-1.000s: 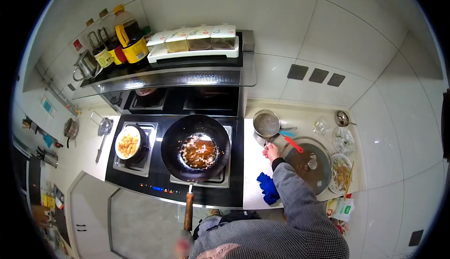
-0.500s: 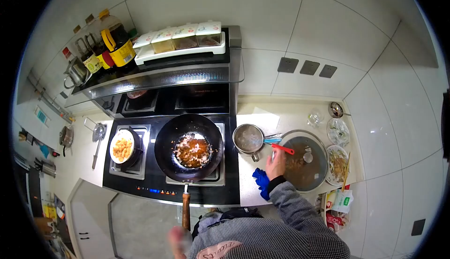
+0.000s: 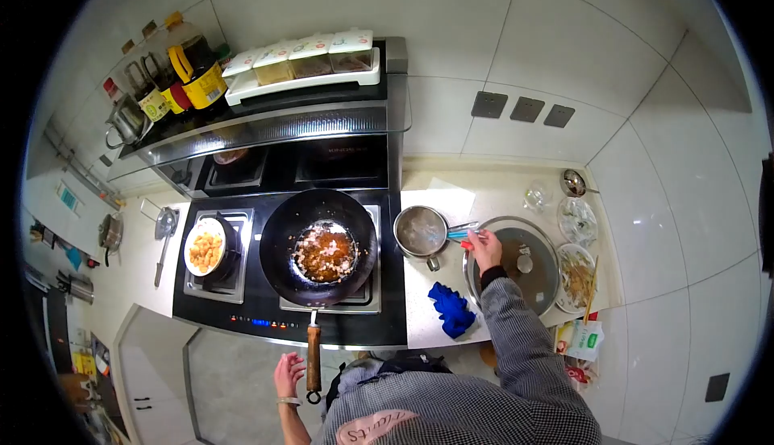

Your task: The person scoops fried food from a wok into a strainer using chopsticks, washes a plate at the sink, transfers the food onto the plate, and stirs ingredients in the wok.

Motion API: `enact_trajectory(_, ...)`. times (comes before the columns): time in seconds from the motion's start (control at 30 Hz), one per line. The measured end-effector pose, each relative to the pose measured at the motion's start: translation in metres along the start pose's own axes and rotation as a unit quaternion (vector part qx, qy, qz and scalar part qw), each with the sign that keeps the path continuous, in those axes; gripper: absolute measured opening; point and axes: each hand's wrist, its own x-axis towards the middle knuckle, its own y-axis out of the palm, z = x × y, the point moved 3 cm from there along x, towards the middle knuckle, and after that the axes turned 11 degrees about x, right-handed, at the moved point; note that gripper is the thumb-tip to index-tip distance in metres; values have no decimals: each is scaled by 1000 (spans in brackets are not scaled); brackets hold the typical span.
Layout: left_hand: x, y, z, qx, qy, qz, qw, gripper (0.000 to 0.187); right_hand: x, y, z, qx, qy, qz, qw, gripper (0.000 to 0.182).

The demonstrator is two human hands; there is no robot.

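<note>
A black wok (image 3: 278,239) with a wooden handle (image 3: 314,356) sits on the right burner, holding chopped pieces in reddish-brown sauce. Beside that handle hangs my left hand (image 3: 289,375), fingers apart and nothing in it. My right hand (image 3: 487,253) is closed at the red handle (image 3: 467,245) of a utensil, whose kind I cannot make out. Blue handles (image 3: 459,234) lie just above it, by the rim of a small metal pot (image 3: 421,231). Under my right forearm is a large glass lid (image 3: 538,272) with a knob.
A white bowl of golden chunks (image 3: 205,250) stands over the left burner. A blue cloth (image 3: 451,309) lies near the counter's front edge. Plates of food (image 3: 577,277) line the right side. Seasoning boxes (image 3: 310,58) and bottles (image 3: 193,74) stand on the shelf above.
My left hand has come into focus and shows open beside the wok handle. My right hand has moved up slightly, and the red handle now shows at its fingertips, nearer the pot.
</note>
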Motion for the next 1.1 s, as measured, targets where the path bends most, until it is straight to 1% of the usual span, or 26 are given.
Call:
enact_trajectory(0.07, -4, 12, -14, 29, -18, 72, 997, 48, 0, 9, 8, 104, 113, 14, 988, 32)
enact_trajectory(0.1, -1, 10, -13, 29, -16, 71, 997, 48, -3, 10, 11, 106, 112, 15, 988, 32)
enact_trajectory(0.17, 7, 15, -6, 40, -58, 171, 983, 50, -6, 11, 19, 133, 54, -8, 990, 23)
enact_trajectory(0.2, 5, 17, -10, 39, -58, 170, 983, 50, -7, 12, 20, 133, 54, -7, 990, 23)
enact_trajectory(0.27, -5, 36, -28, 31, -61, 265, 962, 51, -10, 12, 26, 157, -15, -22, 987, 23)
enact_trajectory(0.3, -7, 41, -34, 30, -61, 265, 962, 51, -11, 13, 29, 156, 7, -50, 986, 23)
enact_trajectory(0.37, -9, 48, -46, 93, -73, 283, 952, 50, -4, 17, 23, 151, 19, -51, 987, 23)
enact_trajectory(0.4, -9, 51, -50, 94, -71, 284, 952, 50, 0, 19, 19, 147, 31, -52, 987, 23)
enact_trajectory(0.43, -9, 53, -54, 103, -72, 288, 949, 50, 4, 19, 16, 147, 30, -53, 987, 23)
enact_trajectory(0.5, -10, 57, -55, 113, -75, 293, 947, 49, 7, 22, 15, 122, 45, -24, 991, 22)
enact_trajectory(0.53, -11, 59, -54, 93, -92, 308, 942, 47, 4, 22, 17, 123, 47, -26, 991, 22)
enact_trajectory(0.6, -8, 62, -52, 72, -107, 322, 938, 44, -6, 20, 33, 114, 5, -41, 993, 19)
enact_trajectory(0.63, -6, 62, -50, 47, -127, 330, 934, 41, -13, 17, 52, 4, -73, -44, 996, 16)
enact_trajectory(0.67, -6, 62, -47, 21, -148, 337, 930, 37, -21, 17, 67, -5, -98, -54, 994, 15)
enact_trajectory(0.7, -9, 65, -50, 4, -161, 328, 931, 30, -28, 18, 81, -24, -126, -47, 991, 15)
enact_trajectory(0.73, -9, 66, -50, 3, -163, 325, 931, 30, -34, 20, 91, -42, -153, -40, 986, 14)
enact_trajectory(0.77, -7, 67, -49, 6, -161, 338, 927, 29, -37, 22, 95, -42, -151, -38, 987, 14)
enact_trajectory(0.8, -8, 70, -52, 10, -158, 352, 922, 29, -40, 24, 100, -79, -191, -33, 978, 13)
enact_trajectory(0.83, -10, 73, -55, -6, -174, 348, 921, 23, -40, 26, 104, -114, -230, -28, 966, 13)
enact_trajectory(0.87, -12, 74, -59, -5, -174, 348, 921, 23, -39, 30, 103, -114, -230, -29, 966, 13)
enact_trajectory(0.93, -16, 77, -64, -31, -175, 380, 908, 19, -36, 34, 94, -51, -210, -32, 976, 12)
enact_trajectory(0.97, -16, 76, -64, -28, -176, 382, 907, 19, -33, 32, 85, -51, -210, -35, 976, 12)
enact_trajectory(1.03, -17, 78, -63, -91, -201, 404, 888, 15, -25, 31, 65, -85, -200, -41, 975, 13)
enact_trajectory(1.07, -18, 80, -63, -90, -201, 405, 887, 15, -23, 30, 59, -85, -201, -42, 975, 13)
enact_trajectory(1.1, -19, 80, -64, -79, -188, 393, 897, 12, -21, 29, 50, -62, -141, -34, 987, 15)
